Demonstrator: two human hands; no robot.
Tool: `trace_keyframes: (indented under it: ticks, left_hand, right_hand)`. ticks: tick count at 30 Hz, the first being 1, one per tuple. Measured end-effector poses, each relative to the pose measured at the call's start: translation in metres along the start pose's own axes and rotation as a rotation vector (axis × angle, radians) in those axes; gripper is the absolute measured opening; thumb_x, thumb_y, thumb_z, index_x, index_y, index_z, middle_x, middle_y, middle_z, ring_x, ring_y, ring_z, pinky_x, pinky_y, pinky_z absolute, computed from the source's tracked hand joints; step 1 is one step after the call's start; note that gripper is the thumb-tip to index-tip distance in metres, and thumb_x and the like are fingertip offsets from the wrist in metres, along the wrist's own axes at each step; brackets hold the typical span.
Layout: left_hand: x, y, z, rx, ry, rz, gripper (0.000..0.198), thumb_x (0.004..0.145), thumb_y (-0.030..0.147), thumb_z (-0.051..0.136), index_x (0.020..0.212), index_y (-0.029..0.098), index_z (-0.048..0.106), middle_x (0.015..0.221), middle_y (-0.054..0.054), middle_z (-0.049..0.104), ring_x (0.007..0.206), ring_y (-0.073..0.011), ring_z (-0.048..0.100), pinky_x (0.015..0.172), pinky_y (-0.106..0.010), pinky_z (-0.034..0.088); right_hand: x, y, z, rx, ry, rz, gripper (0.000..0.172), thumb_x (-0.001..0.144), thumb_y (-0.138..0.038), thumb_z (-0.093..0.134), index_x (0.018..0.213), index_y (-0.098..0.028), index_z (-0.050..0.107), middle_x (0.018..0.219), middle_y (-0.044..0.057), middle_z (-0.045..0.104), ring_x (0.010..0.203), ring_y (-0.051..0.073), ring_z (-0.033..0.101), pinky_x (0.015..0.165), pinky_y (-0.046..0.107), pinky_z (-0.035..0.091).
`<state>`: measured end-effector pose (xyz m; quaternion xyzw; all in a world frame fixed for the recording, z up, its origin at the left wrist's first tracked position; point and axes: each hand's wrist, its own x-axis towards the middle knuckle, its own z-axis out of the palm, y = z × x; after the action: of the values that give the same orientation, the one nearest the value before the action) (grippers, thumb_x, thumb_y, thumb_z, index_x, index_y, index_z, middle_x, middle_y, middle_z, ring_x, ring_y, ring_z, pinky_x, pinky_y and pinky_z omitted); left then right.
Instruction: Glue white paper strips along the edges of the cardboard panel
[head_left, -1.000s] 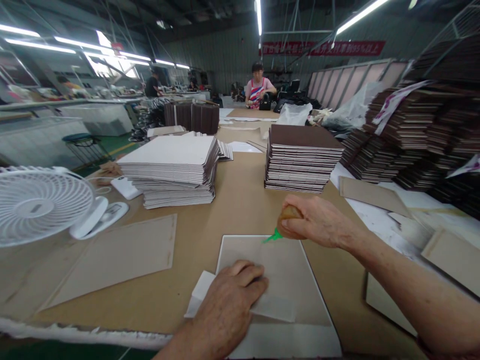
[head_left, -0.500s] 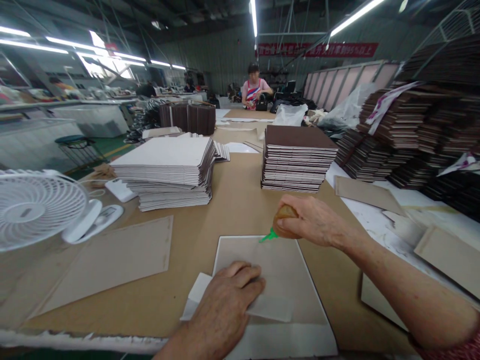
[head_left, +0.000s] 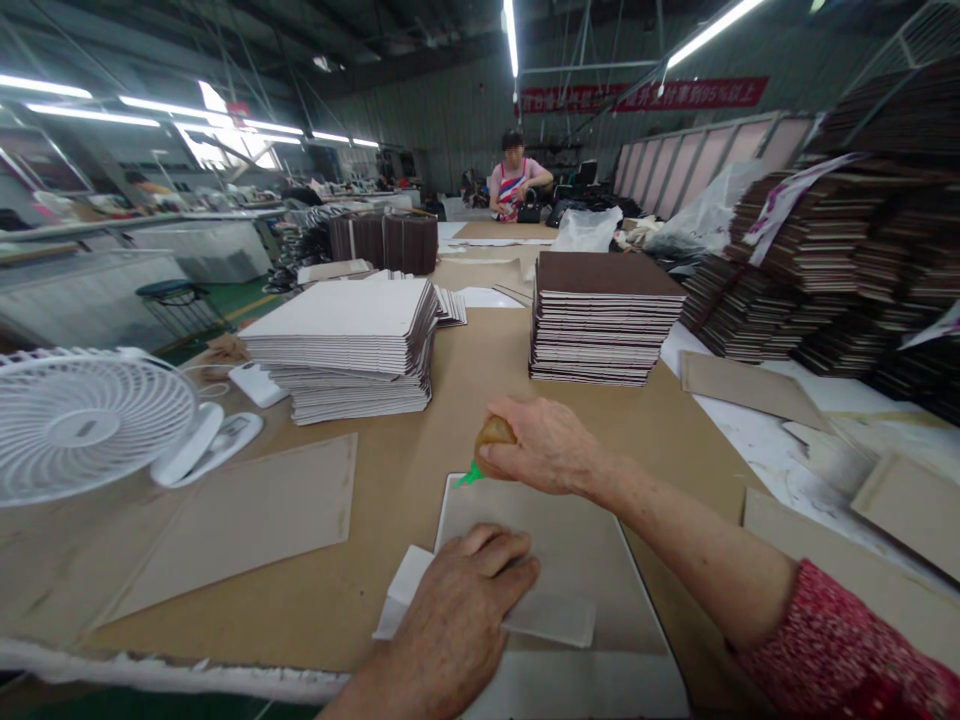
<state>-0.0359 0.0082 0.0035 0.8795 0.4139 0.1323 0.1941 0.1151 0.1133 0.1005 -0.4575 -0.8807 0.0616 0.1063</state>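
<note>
My right hand [head_left: 541,445] is wrapped round an amber glue bottle [head_left: 493,437] with a green nozzle [head_left: 469,475]. The nozzle points down at the far left corner of a grey-beige panel [head_left: 574,540] with pale edges. On that panel my left hand [head_left: 469,610] lies palm down, fingers bent and slightly apart. Beneath and beside it are a white folded piece [head_left: 405,582] on the left and a small pale strip [head_left: 555,618] on the right.
White boards [head_left: 345,350] are stacked at the left, dark brown boards [head_left: 589,315] beyond my right hand. A white fan [head_left: 90,428] and a flat grey panel [head_left: 247,530] lie left. A person [head_left: 516,182] sits at the far end.
My right hand has moved left with the bottle, from the panel's far right part to its far left corner. My left hand keeps its place on the panel. The view has shifted slightly.
</note>
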Motion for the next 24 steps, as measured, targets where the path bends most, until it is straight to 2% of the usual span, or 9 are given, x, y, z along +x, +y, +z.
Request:
trace_keyframes:
  ticks: [7, 13, 21, 24]
  left_hand:
    - [0.000, 0.000, -0.001, 0.001, 0.006, 0.003, 0.065, 0.064, 0.000, 0.046, 0.122, 0.028, 0.056, 0.129, 0.003, 0.055, 0.115, -0.0203, 0.042, 0.100, -0.036, 0.039]
    - [-0.001, -0.001, 0.002, -0.001, 0.023, 0.016, 0.061, 0.067, 0.000, 0.046, 0.120, 0.028, 0.057, 0.128, 0.002, 0.056, 0.114, -0.0214, 0.043, 0.099, -0.037, 0.039]
    - [-0.001, -0.004, 0.003, 0.009, 0.001, 0.016, 0.063, 0.065, 0.000, 0.046, 0.121, 0.027, 0.057, 0.130, 0.002, 0.055, 0.116, -0.0205, 0.042, 0.102, -0.035, 0.037]
    - [-0.001, -0.004, 0.003, 0.012, -0.007, 0.011, 0.070, 0.058, -0.001, 0.045, 0.121, 0.026, 0.057, 0.132, 0.003, 0.054, 0.117, -0.0198, 0.041, 0.103, -0.035, 0.036]
  right_hand:
    - [0.003, -0.005, -0.008, -0.040, -0.023, -0.034, 0.020, 0.080, -0.035, 0.048, 0.089, -0.020, 0.058, 0.076, 0.004, 0.065, 0.062, 0.015, 0.053, 0.052, 0.029, 0.022]
    - [0.001, -0.006, -0.008, -0.053, -0.016, -0.041, 0.022, 0.080, -0.034, 0.046, 0.094, -0.021, 0.058, 0.083, 0.004, 0.066, 0.066, 0.016, 0.054, 0.054, 0.029, 0.023]
    - [-0.015, 0.020, -0.024, -0.076, -0.060, 0.065, 0.018, 0.078, -0.035, 0.050, 0.084, -0.021, 0.058, 0.070, 0.002, 0.062, 0.057, 0.014, 0.048, 0.049, 0.027, 0.021]
    - [-0.026, 0.033, -0.031, -0.076, -0.080, 0.126, 0.017, 0.078, -0.035, 0.051, 0.082, -0.021, 0.058, 0.070, 0.002, 0.062, 0.057, 0.013, 0.048, 0.050, 0.027, 0.022]
